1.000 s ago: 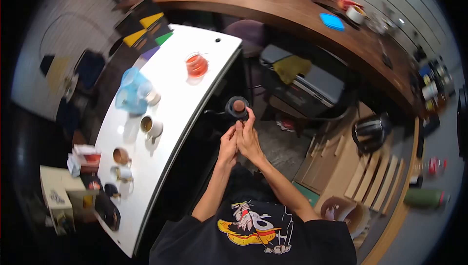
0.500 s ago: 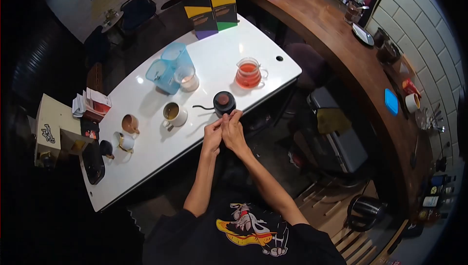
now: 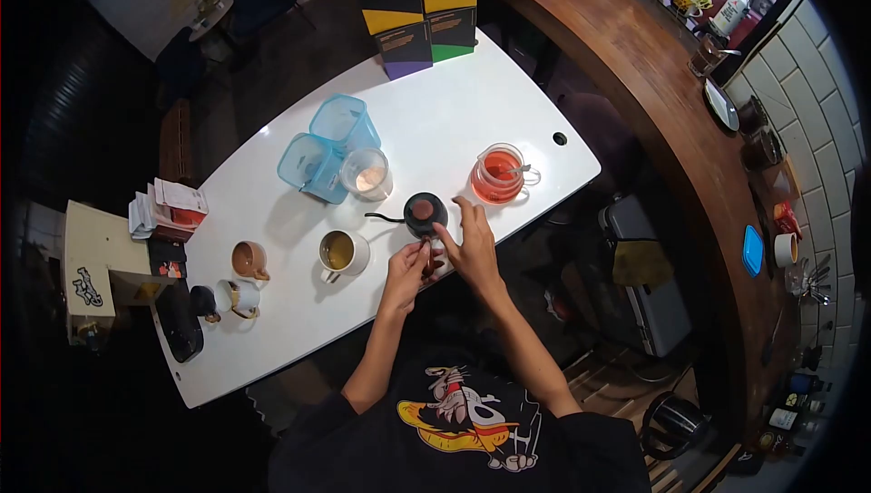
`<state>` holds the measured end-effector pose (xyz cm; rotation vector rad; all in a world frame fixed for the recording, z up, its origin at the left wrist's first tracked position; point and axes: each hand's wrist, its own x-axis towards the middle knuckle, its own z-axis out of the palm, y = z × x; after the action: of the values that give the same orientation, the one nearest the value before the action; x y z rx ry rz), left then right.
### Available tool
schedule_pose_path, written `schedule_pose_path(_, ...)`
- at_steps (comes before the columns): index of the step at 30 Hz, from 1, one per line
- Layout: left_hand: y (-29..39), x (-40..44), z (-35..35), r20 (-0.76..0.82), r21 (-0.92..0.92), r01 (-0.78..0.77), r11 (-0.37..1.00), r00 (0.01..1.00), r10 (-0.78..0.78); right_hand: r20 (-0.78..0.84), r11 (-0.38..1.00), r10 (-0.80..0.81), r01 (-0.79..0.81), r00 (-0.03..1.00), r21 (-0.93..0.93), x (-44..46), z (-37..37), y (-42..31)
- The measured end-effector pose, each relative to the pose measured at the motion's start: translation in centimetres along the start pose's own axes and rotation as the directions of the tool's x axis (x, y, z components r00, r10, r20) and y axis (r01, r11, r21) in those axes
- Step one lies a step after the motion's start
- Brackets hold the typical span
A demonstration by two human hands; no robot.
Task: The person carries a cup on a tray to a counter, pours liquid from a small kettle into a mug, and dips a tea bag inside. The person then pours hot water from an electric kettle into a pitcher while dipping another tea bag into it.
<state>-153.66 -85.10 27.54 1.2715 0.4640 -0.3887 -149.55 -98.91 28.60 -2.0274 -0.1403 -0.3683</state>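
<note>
A black gooseneck kettle (image 3: 424, 211) with a brown lid knob stands near the front edge of the white table (image 3: 426, 121), its spout pointing left. My left hand (image 3: 405, 277) is closed around the kettle's brown handle (image 3: 433, 267). Beside the kettle, my right hand (image 3: 474, 246) is held with its fingers apart, holding nothing. A glass server of red liquid (image 3: 496, 176) is to the right. Left of the kettle stands a white mug (image 3: 343, 253) with yellowish liquid. Behind it are a clear cup (image 3: 366, 175) and two blue containers (image 3: 310, 166).
Further left are a brown cup (image 3: 248, 260), a white cup (image 3: 239, 298), and a black tray (image 3: 178, 322). Dark boxes (image 3: 403, 17) stand at the back of the table. A curved wooden counter (image 3: 635, 58) runs along the right, above a grey case (image 3: 649, 284).
The view has swung toward the table. The kettle, first in front of the table, now rests on it. My right hand has come off the handle and opened.
</note>
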Motion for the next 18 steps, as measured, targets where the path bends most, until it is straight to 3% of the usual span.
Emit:
schedule_pose_path(2,-1.6,0.8,-0.9,0.053,-0.006,-0.022,1.0,0.998,0.022,0.094,0.991,-0.121,0.125,0.988,-0.041,0.9,0.4,0.2)
schedule_pose_path(4,-1.6,0.8,-0.8,0.127,-0.028,-0.057,0.998,0.99,0.06,0.108,0.989,-0.129,0.135,0.986,-0.055,1.6,1.2,0.2)
schedule_pose_path(9,-2.2,1.6,-0.2,0.15,-0.165,0.022,0.986,0.989,0.003,0.105,0.99,-0.131,0.135,0.986,-0.03,2.4,1.7,0.0)
schedule_pose_path(11,-2.2,2.1,-0.7,0.178,-0.168,0.046,0.985,0.984,-0.016,0.069,0.996,-0.093,0.092,0.993,0.022,2.4,-0.1,-1.3)
schedule_pose_path(13,-0.8,2.0,-1.0,0.335,-0.187,0.077,0.979,0.942,-0.01,0.129,1.0,-0.018,0.016,0.991,0.012,2.1,-3.5,-1.8)
schedule_pose_path(15,0.2,1.9,-0.9,0.345,-0.201,0.124,0.972,0.937,-0.049,0.122,0.998,0.048,-0.041,0.991,-0.053,1.2,-7.4,-0.9)
schedule_pose_path(18,0.8,1.8,-0.6,0.367,-0.24,0.197,0.951,0.925,-0.099,-0.046,0.964,0.225,-0.229,0.973,-0.132,0.5,-12.3,2.7)
